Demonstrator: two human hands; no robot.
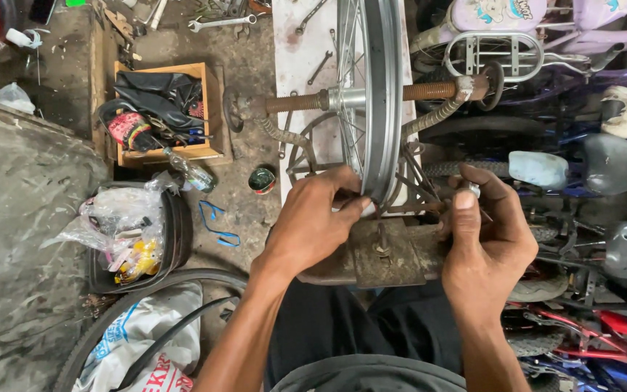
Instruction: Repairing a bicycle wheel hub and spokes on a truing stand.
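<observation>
A bare bicycle wheel rim [384, 87] with thin spokes stands upright in a rusty truing stand [393, 254], its axle [371, 96] lying across the stand's arms. My left hand [315, 218] pinches the near edge of the rim, fingertips pressed against the metal at its lowest part. My right hand [484, 229] is closed on a small metal tool [472, 190] just right of the rim, by the stand's rusty upright. A ring shows on one of its fingers.
A wooden box [175, 116] of tyres and tubes sits at the left, with a small tin [262, 180] near it. Wrenches [220, 23] lie on the ground at the top. A tyre [146, 290] and bags are at the lower left. Bicycles [582, 167] crowd the right side.
</observation>
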